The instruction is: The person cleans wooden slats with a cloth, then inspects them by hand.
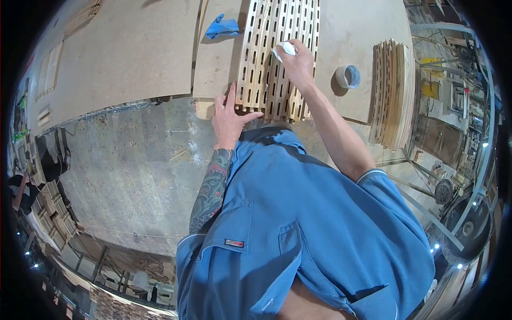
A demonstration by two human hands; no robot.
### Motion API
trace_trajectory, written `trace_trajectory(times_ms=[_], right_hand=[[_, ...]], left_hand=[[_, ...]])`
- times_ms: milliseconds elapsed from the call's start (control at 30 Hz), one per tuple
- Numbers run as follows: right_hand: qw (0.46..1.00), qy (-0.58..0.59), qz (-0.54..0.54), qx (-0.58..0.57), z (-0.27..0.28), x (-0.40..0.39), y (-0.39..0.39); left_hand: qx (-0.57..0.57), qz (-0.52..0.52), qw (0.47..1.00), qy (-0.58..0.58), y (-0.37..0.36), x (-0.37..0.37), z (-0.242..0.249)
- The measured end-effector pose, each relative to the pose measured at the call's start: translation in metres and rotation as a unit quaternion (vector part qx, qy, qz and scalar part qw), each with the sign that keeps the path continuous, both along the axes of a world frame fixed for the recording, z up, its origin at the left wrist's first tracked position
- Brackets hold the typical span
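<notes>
Slotted wooden strips [257, 69] lie side by side on the table, their ends near my body. My left hand [230, 120] rests at the near left corner of the strips, fingers spread, thumb along their ends. Over the middle of the strips, my right hand [300, 63] is closed around a white cloth [288, 49] that touches their surface. The palm side of my right hand is hidden.
A blue cloth [222, 27] lies left of the strips. To the right stand a round tub [348, 77] and a stack of slotted strips [392, 96]. Part of another person [22, 192] shows at the far left.
</notes>
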State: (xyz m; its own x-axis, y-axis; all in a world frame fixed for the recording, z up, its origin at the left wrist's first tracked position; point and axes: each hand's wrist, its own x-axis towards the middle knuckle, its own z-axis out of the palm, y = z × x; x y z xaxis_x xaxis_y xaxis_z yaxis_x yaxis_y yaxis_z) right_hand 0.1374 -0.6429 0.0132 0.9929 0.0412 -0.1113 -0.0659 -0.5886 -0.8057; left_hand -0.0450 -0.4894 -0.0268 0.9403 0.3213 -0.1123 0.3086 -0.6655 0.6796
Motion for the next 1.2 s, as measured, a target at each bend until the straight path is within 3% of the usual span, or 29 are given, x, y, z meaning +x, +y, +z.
trace_trajectory(times_ms=[467, 867, 967, 1200], right_hand=[[0.997, -0.036, 0.02, -0.068, 0.0, 0.032, 0.009], [0.999, -0.02, -0.041, 0.01, -0.005, 0.065, 0.003], [0.999, 0.011, -0.03, -0.024, -0.003, 0.071, 0.005], [0.997, -0.049, 0.013, -0.063, -0.015, 0.088, 0.011]], left_hand=[[0.009, 0.001, 1.0, -0.022, -0.001, -0.001, -0.004], [0.005, 0.002, 1.0, -0.016, 0.0, 0.0, -0.004], [0.008, 0.003, 1.0, -0.021, -0.001, -0.001, -0.005], [0.001, 0.005, 1.0, -0.019, -0.001, 0.0, -0.001]])
